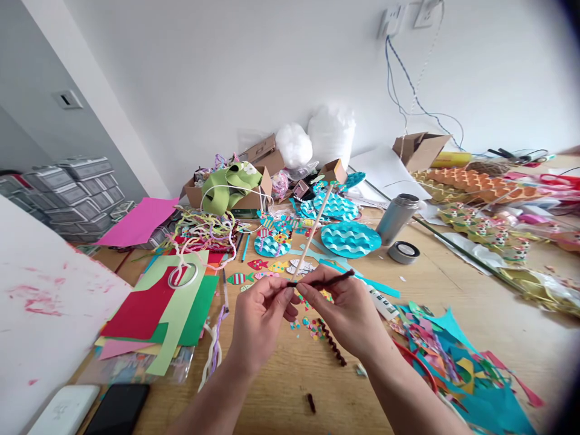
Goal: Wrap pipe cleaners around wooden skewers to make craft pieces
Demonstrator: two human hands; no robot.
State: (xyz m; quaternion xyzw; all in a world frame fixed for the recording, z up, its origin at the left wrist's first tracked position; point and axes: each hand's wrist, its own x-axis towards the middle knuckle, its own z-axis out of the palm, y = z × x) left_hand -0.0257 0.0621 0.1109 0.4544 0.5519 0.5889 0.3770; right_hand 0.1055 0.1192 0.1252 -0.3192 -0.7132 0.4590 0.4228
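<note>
My left hand (261,311) is closed in a pinch at the lower end of a thin wooden stick (315,232), which tilts up and away from me. My right hand (348,311) pinches a dark brown pipe cleaner (336,280) against the stick's end, and its free tail points right. The fingertips of both hands meet, so the exact contact is partly hidden. A coiled brown pipe cleaner (332,343) lies below my right hand, and a short brown piece (310,403) rests nearer me. Colourful paper fish (240,278) lie beyond my hands.
Left are coloured paper sheets (136,311), a tape roll (183,276) and a phone (118,409). Blue wavy paper discs (351,240), a metal flask (399,219) and its lid (404,252) stand beyond. Paper scraps (453,362) cover the right front; a yarn heap (203,232) lies back left.
</note>
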